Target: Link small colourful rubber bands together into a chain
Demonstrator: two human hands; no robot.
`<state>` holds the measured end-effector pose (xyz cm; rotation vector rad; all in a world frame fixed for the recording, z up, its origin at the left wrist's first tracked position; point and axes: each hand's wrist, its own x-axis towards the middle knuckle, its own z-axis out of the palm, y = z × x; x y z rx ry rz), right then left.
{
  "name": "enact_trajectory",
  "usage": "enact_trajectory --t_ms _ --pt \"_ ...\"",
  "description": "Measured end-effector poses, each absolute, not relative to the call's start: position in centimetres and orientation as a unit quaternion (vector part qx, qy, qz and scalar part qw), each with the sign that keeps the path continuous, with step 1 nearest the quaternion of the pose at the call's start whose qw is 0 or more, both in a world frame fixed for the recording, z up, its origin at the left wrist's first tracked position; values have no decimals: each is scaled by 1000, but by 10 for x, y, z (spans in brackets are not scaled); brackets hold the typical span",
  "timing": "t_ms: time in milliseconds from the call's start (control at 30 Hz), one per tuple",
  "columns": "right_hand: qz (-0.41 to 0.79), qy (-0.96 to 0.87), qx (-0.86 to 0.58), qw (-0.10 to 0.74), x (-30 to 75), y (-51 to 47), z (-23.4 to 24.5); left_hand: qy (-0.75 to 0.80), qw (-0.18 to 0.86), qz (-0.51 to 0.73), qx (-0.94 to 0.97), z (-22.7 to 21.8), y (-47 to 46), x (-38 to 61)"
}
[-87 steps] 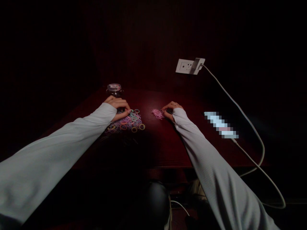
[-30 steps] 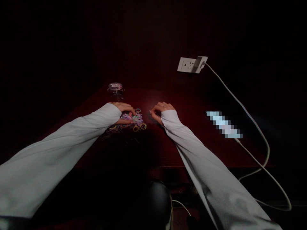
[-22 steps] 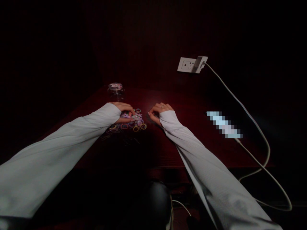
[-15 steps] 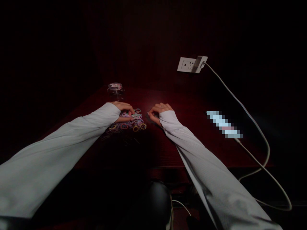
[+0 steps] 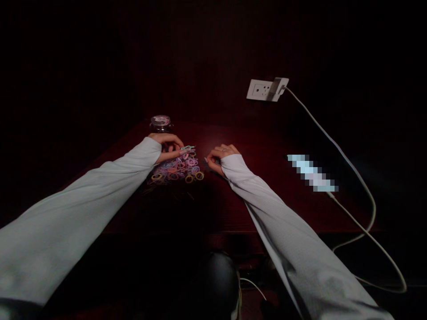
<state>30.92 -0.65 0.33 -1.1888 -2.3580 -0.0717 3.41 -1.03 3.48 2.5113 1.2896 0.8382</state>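
Observation:
My left hand (image 5: 167, 146) is above the back of a pile of small coloured elastic hair ties (image 5: 176, 169). Its thumb and fingers pinch a mint-green hair tie (image 5: 188, 148) at the pile's top edge. Pink, purple and yellow ties lie below it, several of the yellow ones along the front. To the right of the pile, my right hand (image 5: 223, 154) rests on the dark red table (image 5: 230, 213). Its fingers are curled with thumb and index together; anything between them is too dark and small to name.
A clear jar with a patterned lid (image 5: 160, 120) stands behind my left hand. At the right lies a blurred-out phone (image 5: 312, 173) on a white charging cable (image 5: 353, 165). The cable runs to a charger (image 5: 279, 89) in the wall socket (image 5: 260, 90) and loops past the table edge.
My left hand has lifted and moved slightly back from the pile, uncovering more ties, with a mint-green one now at its fingertips. My right hand has stayed nearly still.

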Motion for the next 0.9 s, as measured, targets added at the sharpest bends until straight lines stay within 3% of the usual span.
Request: enact_trajectory --t_ms 667,900 --pt "-24 -864 -461 200 284 -6 -13 439 132 315 831 42 -21 35" --pt "4 -863 -462 205 286 -6 -7 446 97 289 842 35 -16 35"
